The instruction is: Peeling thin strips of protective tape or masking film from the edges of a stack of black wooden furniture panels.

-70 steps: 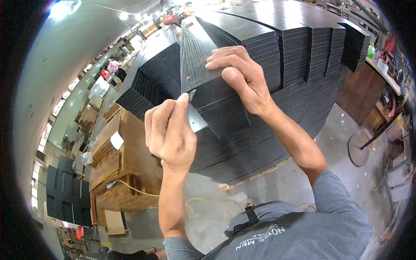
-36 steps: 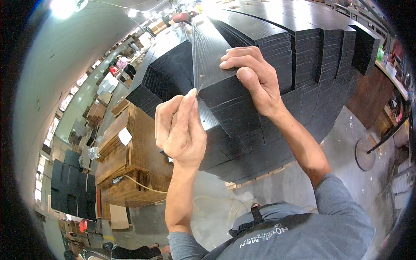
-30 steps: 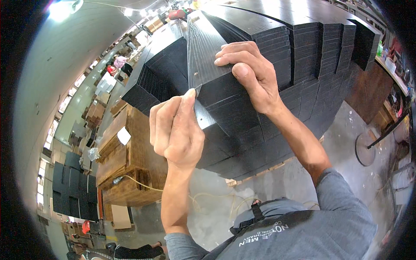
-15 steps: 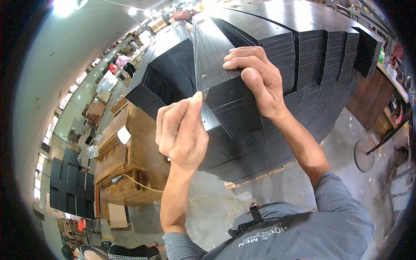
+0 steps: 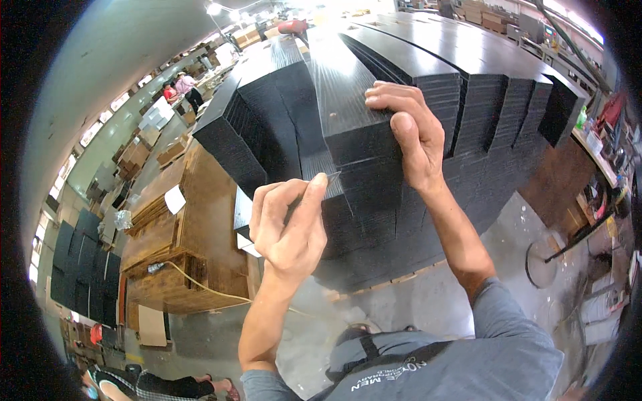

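Note:
My left hand (image 5: 291, 224) is closed in a pinch, thumb against forefinger, in front of the black stacks. A thin, grey, pointed sliver (image 5: 335, 176) sticks out from its fingertips; I cannot tell its exact kind. My right hand (image 5: 414, 130) grips the near right corner of a long black board (image 5: 354, 107), its fingers bent over the top and its thumb at the front edge. The board has a wood-grain top with a small light spot (image 5: 332, 114) near its left corner. It lies on top of a stack of black boards (image 5: 364, 175).
More stacked black boards (image 5: 435, 100) stand to the right and left. A brown wooden cabinet (image 5: 194, 234) with a yellow cord (image 5: 200, 284) is at the left. A red tool (image 5: 292, 27) lies at the far end. Other people (image 5: 184, 87) are farther off; one (image 5: 167, 387) is at lower left.
My left hand has drawn away from the board's near left corner, toward me, with the sliver in its pinch. My right hand keeps its grip on the board. The whole view has shifted slightly.

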`<action>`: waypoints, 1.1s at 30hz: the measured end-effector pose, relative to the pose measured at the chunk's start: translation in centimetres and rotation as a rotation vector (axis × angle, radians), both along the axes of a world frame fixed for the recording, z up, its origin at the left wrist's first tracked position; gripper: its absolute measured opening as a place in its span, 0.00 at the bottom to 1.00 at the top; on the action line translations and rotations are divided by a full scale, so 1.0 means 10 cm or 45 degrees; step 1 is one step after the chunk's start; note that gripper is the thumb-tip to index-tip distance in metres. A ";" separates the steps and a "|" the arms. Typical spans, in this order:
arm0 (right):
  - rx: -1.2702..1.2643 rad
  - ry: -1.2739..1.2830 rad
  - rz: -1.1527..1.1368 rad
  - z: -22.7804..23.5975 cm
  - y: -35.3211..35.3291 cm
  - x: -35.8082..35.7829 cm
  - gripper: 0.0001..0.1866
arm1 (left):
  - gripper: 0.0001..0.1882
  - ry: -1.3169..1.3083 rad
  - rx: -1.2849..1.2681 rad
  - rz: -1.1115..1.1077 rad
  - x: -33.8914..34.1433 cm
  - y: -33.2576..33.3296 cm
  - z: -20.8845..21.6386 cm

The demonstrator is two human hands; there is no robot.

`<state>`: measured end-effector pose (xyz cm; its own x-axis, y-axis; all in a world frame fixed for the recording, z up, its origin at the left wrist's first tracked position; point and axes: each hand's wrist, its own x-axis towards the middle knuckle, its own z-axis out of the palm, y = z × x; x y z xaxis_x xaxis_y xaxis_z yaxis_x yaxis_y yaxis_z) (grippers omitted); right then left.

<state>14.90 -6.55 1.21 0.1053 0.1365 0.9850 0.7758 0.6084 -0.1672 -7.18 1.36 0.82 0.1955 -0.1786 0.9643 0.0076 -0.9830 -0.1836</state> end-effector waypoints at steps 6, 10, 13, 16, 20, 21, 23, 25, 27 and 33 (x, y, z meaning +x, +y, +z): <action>0.172 0.565 -0.290 -0.49 -0.34 -0.77 0.07 | 0.15 0.017 -0.137 -0.116 -0.09 0.07 -0.22; -0.343 0.856 -0.143 -0.85 -0.32 -1.46 0.09 | 0.17 0.135 -0.192 -0.375 -0.09 0.29 -0.47; -0.383 0.981 -0.240 -1.04 -0.15 -1.67 0.10 | 0.19 0.269 -0.182 -0.550 -0.08 0.38 -0.59; -0.272 1.198 -0.190 -1.00 -0.02 -1.89 0.11 | 0.19 0.352 -0.178 -0.714 -0.14 0.53 -0.68; -0.279 1.338 -0.249 -0.97 0.00 -2.06 0.14 | 0.18 0.464 -0.216 -0.783 -0.24 0.62 -0.63; -0.310 1.382 -0.296 -0.94 -0.01 -2.07 0.15 | 0.18 0.486 -0.235 -0.774 -0.27 0.64 -0.57; -0.293 1.407 -0.273 -0.85 -0.07 -2.06 0.17 | 0.18 0.534 -0.449 -0.856 -0.32 0.70 -0.48; -0.219 1.404 -0.343 -0.70 -0.04 -2.06 0.17 | 0.14 0.671 -0.772 -1.056 -0.32 0.78 -0.48; -0.221 1.366 -0.310 -0.58 -0.07 -2.01 0.18 | 0.09 1.046 -1.449 -1.346 -0.36 0.77 -0.38; -0.233 1.248 -0.329 -0.17 -0.01 -1.89 0.19 | 0.12 1.156 -1.683 -1.662 -0.15 0.88 -0.09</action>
